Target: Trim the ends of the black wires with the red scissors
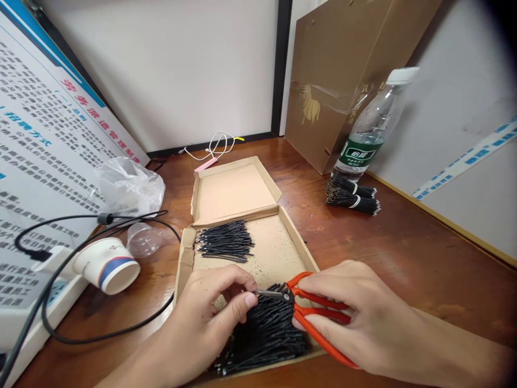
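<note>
Right hand (pixel 359 304) holds red scissors (pixel 287 296), tips touching pinched left hand (pixel 212 310); cannot tell what's inside pinch. Six o'clock: black wires (pixel 270 331) in box (pixel 298 242). Two o'clock: bottle (pixel 361 151).

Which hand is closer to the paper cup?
Left. The left hand is to the right of the paper cup, over the box. The right hand is farther right, holding the red-handled scissors.
</note>
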Available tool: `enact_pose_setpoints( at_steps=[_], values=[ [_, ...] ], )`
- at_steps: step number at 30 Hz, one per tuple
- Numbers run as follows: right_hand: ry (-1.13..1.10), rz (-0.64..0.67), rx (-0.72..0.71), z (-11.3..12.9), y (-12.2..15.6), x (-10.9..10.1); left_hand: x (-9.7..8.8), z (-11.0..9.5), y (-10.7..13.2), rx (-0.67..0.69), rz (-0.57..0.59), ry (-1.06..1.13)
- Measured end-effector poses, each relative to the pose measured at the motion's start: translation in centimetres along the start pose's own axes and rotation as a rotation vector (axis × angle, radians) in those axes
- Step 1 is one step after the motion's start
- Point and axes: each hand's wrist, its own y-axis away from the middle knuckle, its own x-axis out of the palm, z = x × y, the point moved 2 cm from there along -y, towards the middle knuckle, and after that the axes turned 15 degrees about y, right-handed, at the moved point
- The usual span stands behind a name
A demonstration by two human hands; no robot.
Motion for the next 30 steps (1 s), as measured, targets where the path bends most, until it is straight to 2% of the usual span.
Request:
enact_pose_setpoints(
  at_steps=[9, 15, 22, 30],
  values=[
    [0.054, -0.064, -0.021, -0.26, 0.29, 0.24, 0.02, -0.14, -0.01, 0.018, -0.010, -0.021],
    [-0.019, 0.010, 0.009, 0.00, 0.16, -0.03, -0.01, -0.10, 0.15, 0.024, -0.005, -0.043],
    [0.058, -0.073, 0.002, -0.50, 0.43, 0.36, 0.00, -0.18, -0.05, 0.025, 0.006, -0.028],
    [-0.030, 0.006, 0.022, -0.23, 0.28, -0.03, -0.03, -0.08, 0.16, 0.026, 0.000, -0.036]
  ],
)
